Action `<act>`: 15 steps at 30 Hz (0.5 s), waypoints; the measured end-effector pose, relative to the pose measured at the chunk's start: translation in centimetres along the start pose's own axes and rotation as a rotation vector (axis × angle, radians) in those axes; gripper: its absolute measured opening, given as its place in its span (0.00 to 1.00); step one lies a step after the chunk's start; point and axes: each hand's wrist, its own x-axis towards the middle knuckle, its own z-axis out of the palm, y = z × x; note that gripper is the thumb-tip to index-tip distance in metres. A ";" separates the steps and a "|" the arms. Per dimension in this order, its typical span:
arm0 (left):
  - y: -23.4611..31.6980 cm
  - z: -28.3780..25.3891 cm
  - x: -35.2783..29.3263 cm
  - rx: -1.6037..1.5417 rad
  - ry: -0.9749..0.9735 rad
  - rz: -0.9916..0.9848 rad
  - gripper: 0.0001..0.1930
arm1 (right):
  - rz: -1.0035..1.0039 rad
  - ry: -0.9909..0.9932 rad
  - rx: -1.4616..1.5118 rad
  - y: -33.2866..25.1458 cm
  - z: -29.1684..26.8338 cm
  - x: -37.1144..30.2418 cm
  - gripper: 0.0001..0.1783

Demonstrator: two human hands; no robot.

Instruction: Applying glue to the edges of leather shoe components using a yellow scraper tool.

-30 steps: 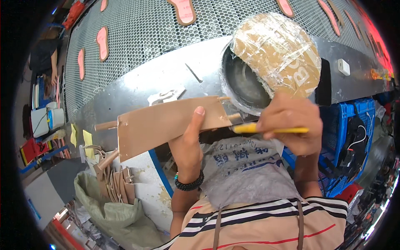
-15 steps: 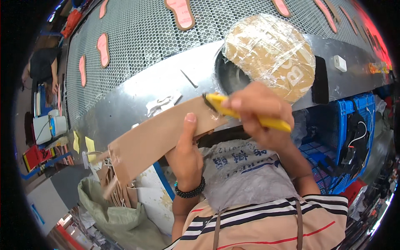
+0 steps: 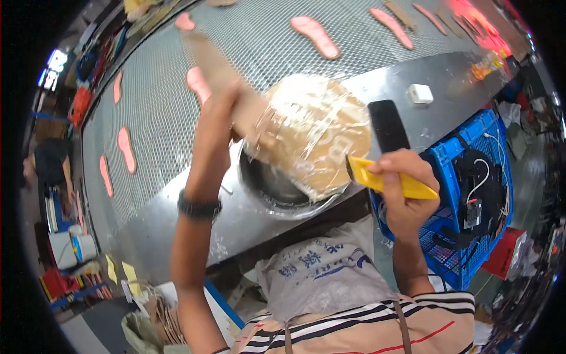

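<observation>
The brown panel is held by the left hand, whose fingers are clamped on it; the finer grip cannot be told, as hand and panel are blurred. The panel is held aslant above the mesh belt. Its far end is seen near a pink insole, and its near end is seen against the left edge of the lid. Whether lid and panel touch cannot be told. A dark bracelet is worn on the left wrist.

The yellow brush is clamped between the thumb and fingers of the right hand. Its dark tip is pointed left and is located just beside the right edge of the lid; contact cannot be confirmed.

The lid, of brown card, is covered in clear tape and laid across the bowl. The dark bowl is left exposed along its lower left side. The bowl is set on the metal surface.

To the right of the lid, a black slab is noted on the surface, with a white block farther out. Pink insoles are spread, well apart, on the mesh belt. A blue crate is placed near the right hand, with a black bag and cables held in it. A grey apron is worn by the person.
</observation>
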 end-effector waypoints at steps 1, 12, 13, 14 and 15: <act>0.5 1.8 4.0 0.010 -0.124 0.042 0.15 | 0.060 0.088 -0.019 -0.3 -1.0 -0.3 0.09; 0.3 17.1 30.6 -0.297 -0.159 -0.377 0.24 | 0.399 0.372 -0.072 -1.5 -5.9 -1.4 0.05; 0.3 15.4 30.2 -0.178 -0.125 -0.212 0.27 | 0.400 0.365 -0.079 -1.6 -5.8 -1.4 0.05; 0.2 12.8 29.4 -0.061 -0.080 -0.047 0.31 | 0.347 0.305 -0.111 -1.7 -5.4 -1.4 0.05; 1.2 11.0 25.3 0.119 -0.110 0.121 0.29 | 0.290 0.252 -0.156 -1.4 -5.3 -1.1 0.05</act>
